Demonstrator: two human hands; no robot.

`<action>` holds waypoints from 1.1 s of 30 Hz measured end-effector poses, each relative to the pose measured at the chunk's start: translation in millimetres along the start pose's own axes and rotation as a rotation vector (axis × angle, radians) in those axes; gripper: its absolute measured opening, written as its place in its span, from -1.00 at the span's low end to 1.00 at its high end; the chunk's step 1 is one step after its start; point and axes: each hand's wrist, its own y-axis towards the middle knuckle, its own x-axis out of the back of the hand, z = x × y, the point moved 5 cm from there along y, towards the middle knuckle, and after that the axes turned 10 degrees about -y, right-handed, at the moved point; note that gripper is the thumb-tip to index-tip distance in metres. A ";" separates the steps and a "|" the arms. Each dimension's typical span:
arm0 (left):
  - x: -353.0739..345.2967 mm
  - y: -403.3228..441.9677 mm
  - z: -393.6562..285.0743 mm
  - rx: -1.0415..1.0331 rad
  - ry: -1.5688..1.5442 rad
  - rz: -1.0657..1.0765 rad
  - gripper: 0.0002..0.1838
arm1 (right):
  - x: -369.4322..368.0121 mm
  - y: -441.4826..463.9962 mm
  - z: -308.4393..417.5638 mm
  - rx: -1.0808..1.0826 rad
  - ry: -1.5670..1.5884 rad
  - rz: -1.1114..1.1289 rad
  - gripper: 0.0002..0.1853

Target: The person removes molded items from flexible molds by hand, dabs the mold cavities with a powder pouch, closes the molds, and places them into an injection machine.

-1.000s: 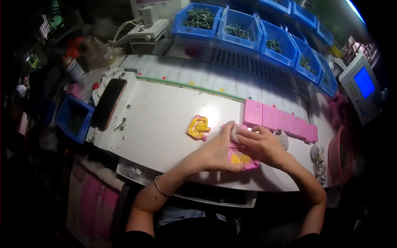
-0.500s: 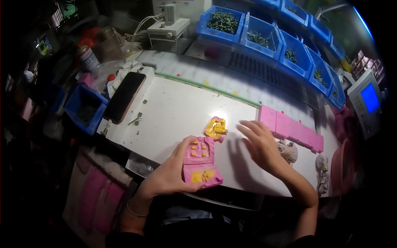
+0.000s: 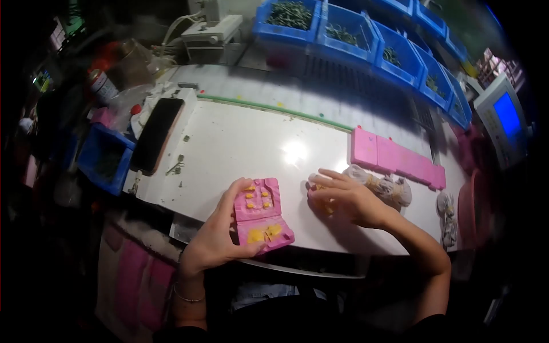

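My left hand [image 3: 214,237] grips an opened pink mold [image 3: 257,208] by its left and lower edges, tilted above the white tabletop. Small yellow pieces sit in the mold's upper half, and its lower half has a yellow patch. My right hand [image 3: 354,200] is bent over a crumpled yellow-and-pink piece [image 3: 325,203], its fingers on it from above. They partly hide this piece, so its full shape is unclear. Just beyond that hand lie grey wrapped bundles [image 3: 392,188].
A row of pink blocks [image 3: 394,155] stands along the back right. A dark phone [image 3: 161,134] lies at the left beside a blue bin [image 3: 106,157]. More blue bins [image 3: 346,37] with green pieces line the back. A device with a blue screen [image 3: 506,114] stands right.
My right hand has come down onto the yellow-and-pink piece, which has shifted right and nearer to me. My left hand still holds the mold. The camera view has also shifted.
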 end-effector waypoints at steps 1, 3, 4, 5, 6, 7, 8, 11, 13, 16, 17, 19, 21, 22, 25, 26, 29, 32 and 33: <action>-1.3 1.7 -1.4 0.003 -0.063 -0.011 0.11 | -1.0 -7.8 1.8 -0.021 0.006 -0.003 -0.50; -6.0 4.8 1.3 -0.012 -0.046 0.001 0.10 | 6.7 -24.3 0.6 -0.208 -0.027 -0.204 -0.52; -8.3 6.4 0.7 -0.029 -0.026 -0.009 0.09 | 6.1 -27.8 5.0 -0.261 -0.135 -0.253 -0.43; -10.1 8.2 -0.7 -0.049 -0.005 -0.023 0.08 | 1.2 -28.9 10.8 -0.269 -0.132 -0.256 -0.43; -12.5 10.1 0.3 -0.044 0.000 -0.016 0.08 | -4.3 -30.6 15.4 -0.341 -0.190 -0.264 -0.37; -15.2 12.9 0.5 -0.067 0.039 -0.003 0.06 | -8.9 -31.3 19.0 -0.414 -0.249 -0.273 -0.31; -17.7 15.3 -0.9 -0.090 0.080 0.011 0.03 | -14.0 -28.4 24.2 -0.415 -0.304 -0.269 -0.21; -25.0 20.0 -4.8 -0.089 0.107 0.024 0.02 | -19.1 -22.8 27.8 -0.430 -0.301 -0.280 -0.25; -24.4 21.0 -3.5 -0.086 0.108 0.019 0.02 | -16.6 -24.2 19.8 -0.360 -0.231 -0.317 -0.37; -24.2 21.4 -4.0 -0.072 0.069 0.009 0.02 | -14.6 -34.5 12.3 -0.225 -0.006 -0.323 -0.50; -24.0 22.0 -3.2 -0.056 0.034 0.005 0.02 | -13.0 -37.7 11.1 -0.231 -0.006 -0.323 -0.50; -24.0 22.9 0.2 -0.064 0.040 -0.004 0.03 | -13.5 -41.7 11.2 -0.192 0.024 -0.279 -0.48; -24.0 23.5 1.1 -0.074 0.051 -0.017 0.03 | -6.9 -45.4 14.9 -0.189 -0.048 -0.314 -0.46; -24.6 23.7 0.5 -0.087 0.087 -0.022 0.03 | -2.7 -46.8 16.9 -0.180 -0.124 -0.346 -0.45; -26.7 24.1 -2.8 -0.103 0.164 -0.025 0.04 | 16.9 -60.0 2.3 -0.337 -0.228 -0.548 -0.42; -28.0 24.8 -4.6 -0.108 0.206 -0.020 0.03 | 23.4 -60.0 -3.0 -0.369 -0.372 -0.516 -0.42; -33.2 27.7 -8.7 -0.118 0.238 -0.008 0.03 | 13.6 -61.7 -26.2 -0.334 -0.520 -0.362 -0.43; -35.1 28.1 -10.1 -0.143 0.253 -0.009 0.02 | 9.0 -66.4 -24.9 -0.301 -0.558 -0.328 -0.44; -34.3 27.5 -9.9 -0.144 0.249 -0.019 0.02 | 7.3 -68.6 -20.3 -0.318 -0.489 -0.310 -0.45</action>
